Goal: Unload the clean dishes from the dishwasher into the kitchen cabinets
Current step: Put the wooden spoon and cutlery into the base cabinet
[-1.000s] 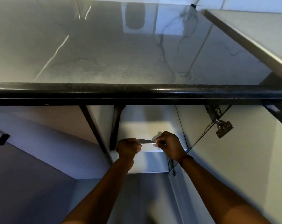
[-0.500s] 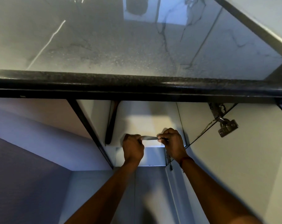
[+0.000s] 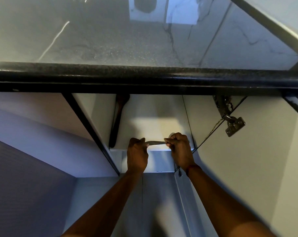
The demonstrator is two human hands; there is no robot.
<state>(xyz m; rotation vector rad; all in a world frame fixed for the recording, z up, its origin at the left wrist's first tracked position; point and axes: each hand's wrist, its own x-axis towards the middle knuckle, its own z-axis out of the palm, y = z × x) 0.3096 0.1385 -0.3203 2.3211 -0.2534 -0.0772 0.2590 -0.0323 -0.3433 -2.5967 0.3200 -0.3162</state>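
Observation:
I look down into an open lower cabinet under the dark countertop edge [image 3: 144,76]. A thin metal utensil [image 3: 155,143], silvery and flat, spans between my two hands just above the front edge of the white cabinet shelf [image 3: 153,124]. My left hand [image 3: 137,155] grips its left end with curled fingers. My right hand [image 3: 179,151] pinches its right end in a fist. Both ends are hidden inside the hands, so I cannot tell what kind of utensil it is.
A dark long-handled utensil [image 3: 116,124] leans against the cabinet's left inner wall. The open cabinet door [image 3: 247,168] stands at the right with a metal hinge [image 3: 233,124]. A grey speckled counter [image 3: 110,40] lies above, and a closed door panel [image 3: 33,127] at left.
The view has tilted slightly, so the hands sit a little higher and nearer the shelf edge. Both hands keep the same hold on the metal utensil.

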